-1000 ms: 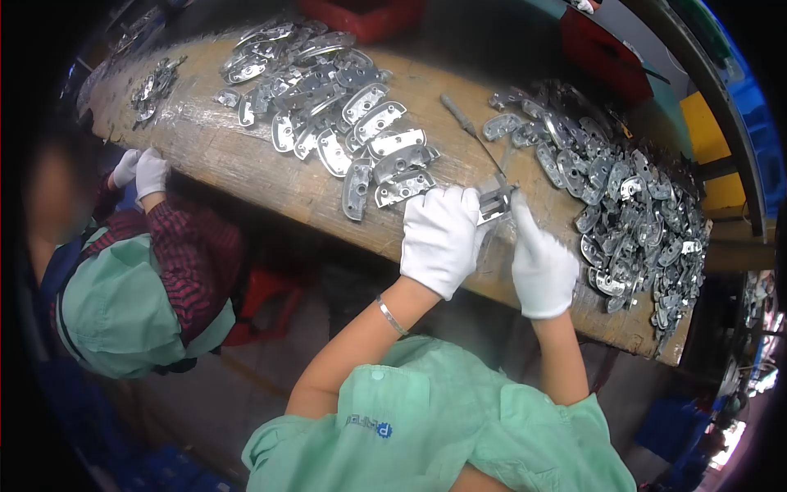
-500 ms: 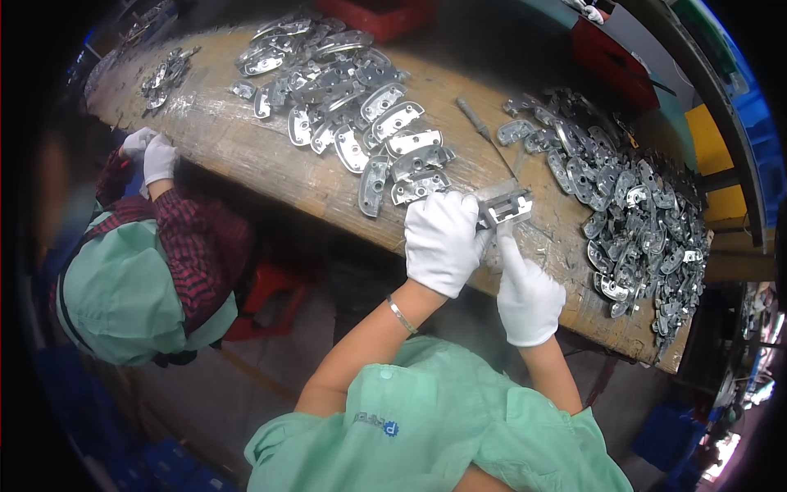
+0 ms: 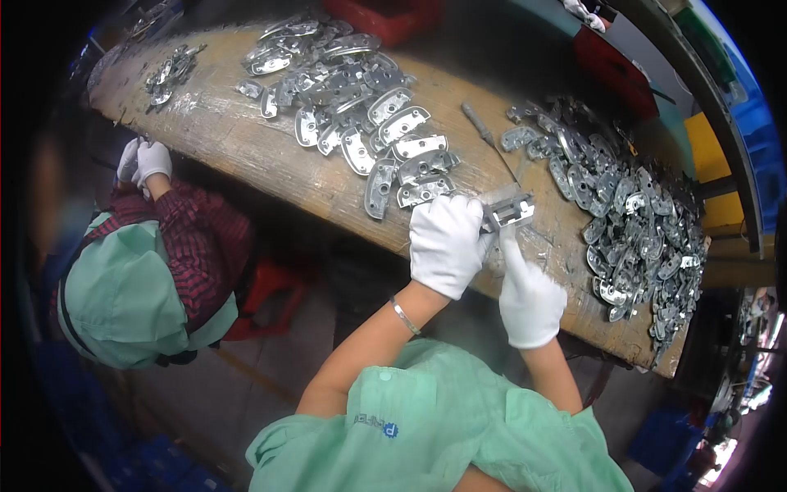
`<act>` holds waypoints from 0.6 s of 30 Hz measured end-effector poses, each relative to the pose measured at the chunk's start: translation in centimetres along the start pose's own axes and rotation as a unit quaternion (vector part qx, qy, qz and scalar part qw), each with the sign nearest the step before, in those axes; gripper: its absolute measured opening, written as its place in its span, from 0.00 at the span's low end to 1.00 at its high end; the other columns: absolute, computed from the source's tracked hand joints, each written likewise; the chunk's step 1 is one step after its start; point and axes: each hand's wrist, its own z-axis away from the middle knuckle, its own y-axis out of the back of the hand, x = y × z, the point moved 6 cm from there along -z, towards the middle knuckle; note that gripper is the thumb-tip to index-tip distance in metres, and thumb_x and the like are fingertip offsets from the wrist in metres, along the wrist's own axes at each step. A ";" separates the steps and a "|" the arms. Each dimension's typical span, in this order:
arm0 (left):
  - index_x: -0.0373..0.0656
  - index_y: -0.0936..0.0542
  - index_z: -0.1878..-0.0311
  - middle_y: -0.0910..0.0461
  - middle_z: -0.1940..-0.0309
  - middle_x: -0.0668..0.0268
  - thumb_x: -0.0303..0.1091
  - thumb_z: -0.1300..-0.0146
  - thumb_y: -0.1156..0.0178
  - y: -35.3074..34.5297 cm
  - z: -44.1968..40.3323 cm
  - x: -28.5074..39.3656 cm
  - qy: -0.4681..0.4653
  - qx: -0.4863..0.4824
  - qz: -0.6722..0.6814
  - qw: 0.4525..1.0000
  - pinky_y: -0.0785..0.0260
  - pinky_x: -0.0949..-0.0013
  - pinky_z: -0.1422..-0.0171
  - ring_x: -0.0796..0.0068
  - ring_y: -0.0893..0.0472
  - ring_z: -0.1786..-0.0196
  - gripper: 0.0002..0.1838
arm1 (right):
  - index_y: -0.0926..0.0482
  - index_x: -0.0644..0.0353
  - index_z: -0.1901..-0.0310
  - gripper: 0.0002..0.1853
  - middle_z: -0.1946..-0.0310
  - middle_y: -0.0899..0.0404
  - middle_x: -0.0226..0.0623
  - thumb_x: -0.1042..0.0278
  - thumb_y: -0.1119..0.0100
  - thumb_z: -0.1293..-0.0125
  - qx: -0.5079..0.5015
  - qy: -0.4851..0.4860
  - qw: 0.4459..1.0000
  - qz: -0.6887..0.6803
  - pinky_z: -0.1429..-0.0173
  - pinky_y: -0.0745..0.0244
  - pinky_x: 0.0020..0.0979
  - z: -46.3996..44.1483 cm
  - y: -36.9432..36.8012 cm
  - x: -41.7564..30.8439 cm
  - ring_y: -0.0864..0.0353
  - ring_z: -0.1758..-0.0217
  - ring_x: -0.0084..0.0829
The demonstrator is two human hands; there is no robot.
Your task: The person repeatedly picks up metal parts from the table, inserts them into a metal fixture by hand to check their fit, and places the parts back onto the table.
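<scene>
My left hand (image 3: 447,248), in a white glove, grips a silvery metal part (image 3: 511,211) with a rectangular opening, held just above the wooden table. My right hand (image 3: 531,302), gloved too, is below and to the right of that part. Its index finger points up to the part's lower edge, while the other fingers curl into the palm; whatever they hold is hidden. A flat grey piece shows just behind the part. Past it lies a thin tool with a dark handle (image 3: 477,121), its shaft pointing toward the part.
Curved metal castings (image 3: 357,149) are heaped left of my hands, and a larger pile (image 3: 627,209) covers the table's (image 3: 238,156) right end. At left, a co-worker's gloved hands (image 3: 146,162) are at the table edge. Red bins (image 3: 611,70) stand behind the table.
The metal part has tilted slightly in my left hand, and my hands have barely shifted. The co-worker's hands have come slightly lower and closer together.
</scene>
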 end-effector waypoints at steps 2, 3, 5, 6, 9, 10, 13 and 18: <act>0.44 0.20 0.59 0.23 0.67 0.61 0.43 0.46 0.23 -0.3 0.2 0.0 -0.003 0.001 0.006 1.000 0.30 0.51 0.57 0.53 0.22 0.60 0.19 | 0.22 0.32 0.26 0.31 0.80 0.24 0.33 0.68 0.39 0.30 0.005 0.008 1.000 -0.004 0.77 0.25 0.45 -0.1 -0.2 0.4 0.19 0.82 0.41; 0.44 0.20 0.59 0.23 0.67 0.61 0.43 0.46 0.23 -0.5 0.5 0.0 -0.001 -0.007 0.008 1.000 0.30 0.51 0.57 0.53 0.22 0.60 0.19 | 0.22 0.32 0.26 0.31 0.80 0.24 0.33 0.68 0.39 0.30 0.010 0.005 1.000 -0.013 0.77 0.25 0.45 0.2 -0.1 0.4 0.19 0.82 0.41; 0.44 0.20 0.58 0.22 0.66 0.61 0.43 0.46 0.23 -0.4 0.4 0.0 0.005 -0.004 -0.009 1.000 0.29 0.52 0.56 0.53 0.21 0.60 0.19 | 0.21 0.32 0.27 0.31 0.80 0.23 0.33 0.68 0.39 0.30 0.010 0.003 1.000 -0.013 0.77 0.25 0.45 -0.6 -0.4 0.5 0.19 0.82 0.40; 0.44 0.19 0.59 0.22 0.67 0.60 0.43 0.46 0.23 -0.2 0.3 0.0 0.002 -0.005 -0.006 1.000 0.29 0.52 0.56 0.53 0.21 0.60 0.19 | 0.21 0.33 0.27 0.30 0.80 0.23 0.33 0.68 0.39 0.31 0.016 0.008 1.000 -0.012 0.77 0.25 0.45 -1.3 -0.4 0.5 0.19 0.82 0.40; 0.44 0.19 0.59 0.23 0.67 0.60 0.44 0.46 0.23 -0.6 0.1 0.0 0.013 -0.011 -0.006 1.000 0.30 0.51 0.56 0.53 0.21 0.61 0.19 | 0.21 0.32 0.27 0.31 0.80 0.24 0.32 0.69 0.38 0.31 0.023 0.001 1.000 -0.020 0.77 0.26 0.44 -0.5 0.4 0.7 0.20 0.83 0.39; 0.44 0.19 0.60 0.23 0.67 0.60 0.45 0.45 0.24 -0.3 0.1 0.0 0.005 -0.007 -0.003 1.000 0.30 0.51 0.56 0.53 0.21 0.61 0.19 | 0.21 0.32 0.26 0.32 0.80 0.24 0.32 0.69 0.38 0.31 0.021 0.005 1.000 -0.011 0.77 0.26 0.44 0.2 0.2 0.5 0.20 0.83 0.39; 0.44 0.20 0.61 0.23 0.68 0.60 0.45 0.45 0.24 -0.1 0.2 0.0 0.006 0.009 -0.002 1.000 0.29 0.51 0.56 0.53 0.21 0.61 0.19 | 0.23 0.31 0.24 0.34 0.81 0.25 0.32 0.69 0.38 0.32 0.020 0.006 1.000 -0.001 0.78 0.27 0.44 -0.4 -0.5 0.1 0.21 0.84 0.39; 0.44 0.19 0.60 0.23 0.67 0.60 0.44 0.45 0.24 -0.1 -0.2 0.0 0.005 -0.008 -0.004 1.000 0.29 0.51 0.57 0.53 0.21 0.61 0.18 | 0.23 0.30 0.24 0.36 0.81 0.26 0.31 0.70 0.37 0.35 0.006 -0.004 1.000 0.000 0.78 0.27 0.45 0.2 -0.4 0.5 0.21 0.84 0.39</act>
